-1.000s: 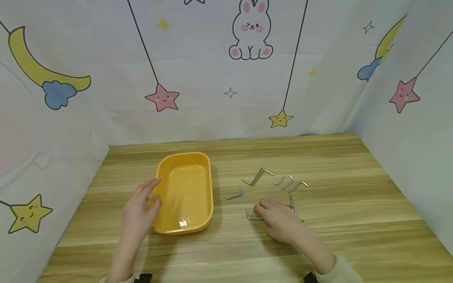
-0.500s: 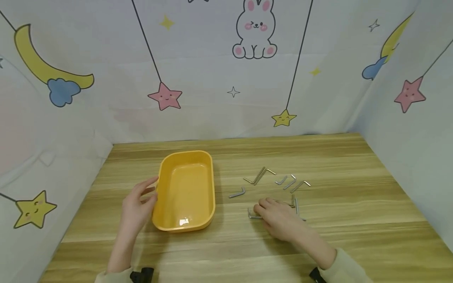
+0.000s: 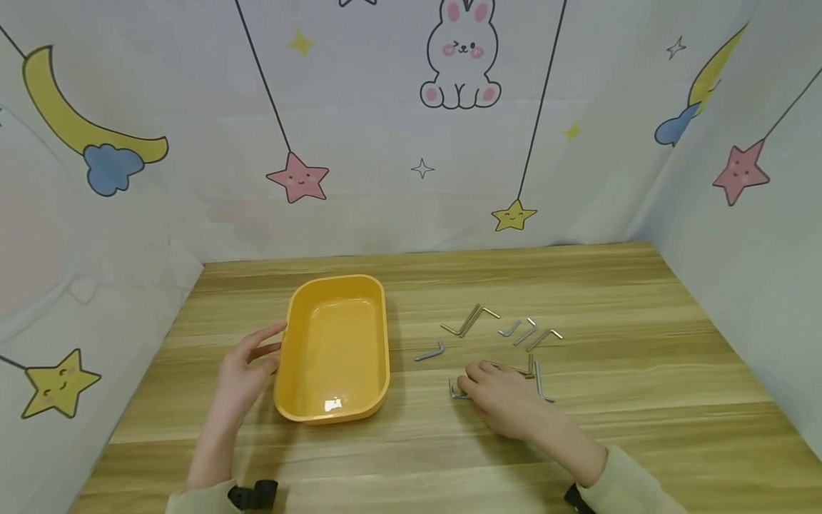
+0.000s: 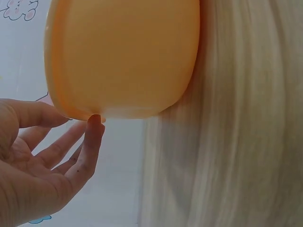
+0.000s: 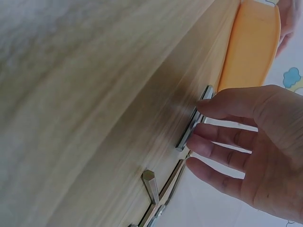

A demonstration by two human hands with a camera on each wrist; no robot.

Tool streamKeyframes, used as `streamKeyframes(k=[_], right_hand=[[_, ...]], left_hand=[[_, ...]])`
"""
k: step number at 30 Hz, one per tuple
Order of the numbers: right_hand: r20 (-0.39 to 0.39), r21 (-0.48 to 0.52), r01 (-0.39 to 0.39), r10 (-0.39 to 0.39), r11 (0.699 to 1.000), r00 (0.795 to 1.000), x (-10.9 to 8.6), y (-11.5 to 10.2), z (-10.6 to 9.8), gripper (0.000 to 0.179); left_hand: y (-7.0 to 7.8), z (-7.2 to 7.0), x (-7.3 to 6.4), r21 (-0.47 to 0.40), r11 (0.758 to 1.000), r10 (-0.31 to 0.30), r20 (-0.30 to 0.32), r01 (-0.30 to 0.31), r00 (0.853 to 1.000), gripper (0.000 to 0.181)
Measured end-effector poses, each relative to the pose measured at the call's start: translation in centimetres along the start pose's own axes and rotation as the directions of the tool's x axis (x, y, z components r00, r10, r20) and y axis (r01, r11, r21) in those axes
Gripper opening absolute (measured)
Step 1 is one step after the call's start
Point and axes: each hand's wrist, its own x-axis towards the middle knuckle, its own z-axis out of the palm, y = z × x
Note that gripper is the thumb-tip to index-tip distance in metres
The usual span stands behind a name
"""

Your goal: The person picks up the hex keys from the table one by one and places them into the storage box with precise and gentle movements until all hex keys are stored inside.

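An orange-yellow plastic tray (image 3: 334, 343) stands on the wooden table. My left hand (image 3: 240, 375) is at its left side, relaxed fingertips touching the outer wall near the rim, as the left wrist view also shows. My right hand (image 3: 504, 400) reaches down to the tabletop. Its thumb and fingers pinch a silver hex key (image 5: 191, 125) that lies there, partly hidden by the hand. Beside that hand lie a brass-coloured hex key (image 3: 514, 368) and another silver hex key (image 3: 539, 382). No hex key is visible inside the tray.
Farther back lie several more hex keys: a brass-coloured group (image 3: 471, 321), a short silver one (image 3: 430, 353), and others (image 3: 526, 332) to the right. White printed cloth (image 3: 359, 214) walls the table (image 3: 411, 457) at the back and both sides.
My left fingers have eased slightly outward from over the tray's left rim to its outer side. My right hand stays nearly in place, shifting slightly left over the silver hex key.
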Motion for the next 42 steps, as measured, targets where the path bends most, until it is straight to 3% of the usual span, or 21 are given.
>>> streamKeyframes(k=[10,26,42], right_hand=[[0.039,0.013,0.012,-0.013,1.0,0.999,0.2,0.0,-0.1,0.022],[0.092,0.034,-0.019,0.016,0.999,0.996,0.8,-0.1,-0.4,0.019],[0.138,0.042,-0.042,0.036,0.998,0.99,0.9,-0.1,-0.3,0.02]], left_hand=[[-0.9,-0.7,0.7,-0.049,0.995,-0.079,0.084,0.083,0.993,0.047],[-1.7,-1.5,1.3,-0.105,0.99,-0.069,0.191,0.091,0.979,0.048],[-2.3,-1.6,1.4,-0.114,0.989,-0.07,0.227,0.098,0.971,0.05]])
